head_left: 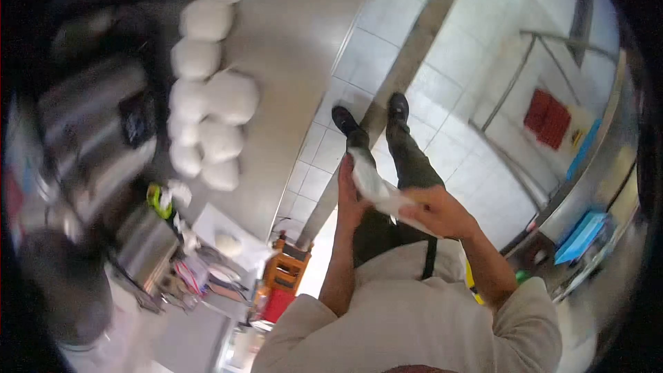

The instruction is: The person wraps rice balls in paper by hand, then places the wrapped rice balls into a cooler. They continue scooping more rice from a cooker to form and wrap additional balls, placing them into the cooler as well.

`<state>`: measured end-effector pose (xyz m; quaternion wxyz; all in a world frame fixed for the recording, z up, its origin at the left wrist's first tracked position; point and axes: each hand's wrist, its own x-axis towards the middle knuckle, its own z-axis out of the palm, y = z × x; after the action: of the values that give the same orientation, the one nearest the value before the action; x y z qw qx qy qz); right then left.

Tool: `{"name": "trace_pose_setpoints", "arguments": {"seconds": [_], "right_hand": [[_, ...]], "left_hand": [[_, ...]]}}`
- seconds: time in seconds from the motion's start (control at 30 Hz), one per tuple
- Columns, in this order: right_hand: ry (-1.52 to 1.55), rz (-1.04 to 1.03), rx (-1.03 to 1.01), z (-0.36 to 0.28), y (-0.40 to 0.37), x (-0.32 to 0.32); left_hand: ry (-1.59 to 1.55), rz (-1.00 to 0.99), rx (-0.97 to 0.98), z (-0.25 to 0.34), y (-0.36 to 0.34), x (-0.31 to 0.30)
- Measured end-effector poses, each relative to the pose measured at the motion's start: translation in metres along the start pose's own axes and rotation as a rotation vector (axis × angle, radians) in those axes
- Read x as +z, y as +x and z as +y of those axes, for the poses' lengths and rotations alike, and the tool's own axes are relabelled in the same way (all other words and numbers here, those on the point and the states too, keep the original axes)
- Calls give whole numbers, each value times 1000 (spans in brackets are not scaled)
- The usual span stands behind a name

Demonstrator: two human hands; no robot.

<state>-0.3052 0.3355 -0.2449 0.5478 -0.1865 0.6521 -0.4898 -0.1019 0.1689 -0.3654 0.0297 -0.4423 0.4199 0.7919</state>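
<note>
A limp white piece point(376, 190), smooth and blurred by motion, stretches between my two hands in front of my thighs; it looks like a bag or soft sheet. My left hand point(350, 197) holds its upper left end, thumb side toward the piece. At the lower right end, my right hand point(442, 212) is closed on it with the fingers curled. To the left, several rounded white lumps point(233, 97) lie in a rough row on a steel counter point(297, 21), apart from my hands.
A white board point(210, 231) with a pale round lump stands near an orange-brown rack point(284, 276). Another person point(62, 290) is at lower left. On the right are a metal frame point(511, 107), a red item point(548, 119) and a blue box point(580, 237). The floor is tiled.
</note>
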Motion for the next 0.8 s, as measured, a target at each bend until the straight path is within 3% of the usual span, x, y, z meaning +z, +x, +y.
{"name": "trace_pose_setpoints", "arguments": {"seconds": [0.13,0.17,0.23,0.3,0.33,0.37,0.47,0.57,0.7,0.8], "right_hand": [[-167,-333,-217,-101,-50,-25],[-259,-329,-316,-118,-59,-30],[-413,-370,-304,-153,-84,-43],[-681,-373,-377,-197,-100,-42],[-557,-286,-325,-172,-115,-44],[-672,-341,-259,-192,-118,-42],[-1140,-604,-487,-231,-110,-5],[-724,-816,-586,-240,-97,72],[-621,-972,-480,-218,-121,192],[-945,-1141,-197,-244,-120,254]], "left_hand": [[350,-577,94,164,-78,49],[466,-698,109,194,-99,56],[687,-779,144,227,-151,63],[754,-588,231,232,-212,63],[747,-451,282,224,-241,66],[735,-317,328,217,-266,68],[597,-312,414,224,-326,47],[453,-214,549,213,-373,31],[227,-101,666,170,-442,-26],[208,238,770,117,-487,-89]]}}
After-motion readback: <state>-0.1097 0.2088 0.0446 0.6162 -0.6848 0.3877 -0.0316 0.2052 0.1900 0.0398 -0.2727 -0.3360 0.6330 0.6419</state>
